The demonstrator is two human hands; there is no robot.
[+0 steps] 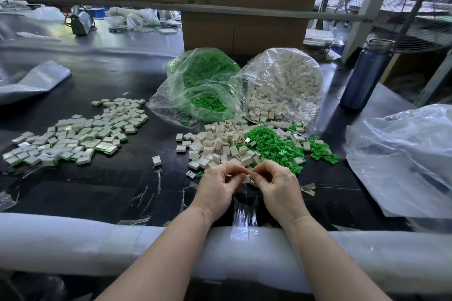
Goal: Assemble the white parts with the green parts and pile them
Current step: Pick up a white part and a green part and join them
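My left hand (217, 184) and my right hand (276, 183) meet fingertip to fingertip near the table's front edge, both with curled fingers pinching a small white part (247, 177) between them; the part is mostly hidden. Just beyond lie a heap of loose white parts (220, 145) and a heap of loose green parts (274, 144). A wide pile of assembled white-and-green pieces (73, 134) is spread at the left. One single white part (156, 160) lies apart between the piles.
Two open clear bags stand behind the heaps, one of green parts (203, 85), one of white parts (286, 83). A dark blue bottle (364, 76) stands at the right, crumpled plastic (403, 159) beside it. White foam padding (97, 242) lines the front edge. Cardboard boxes (244, 29) stand behind.
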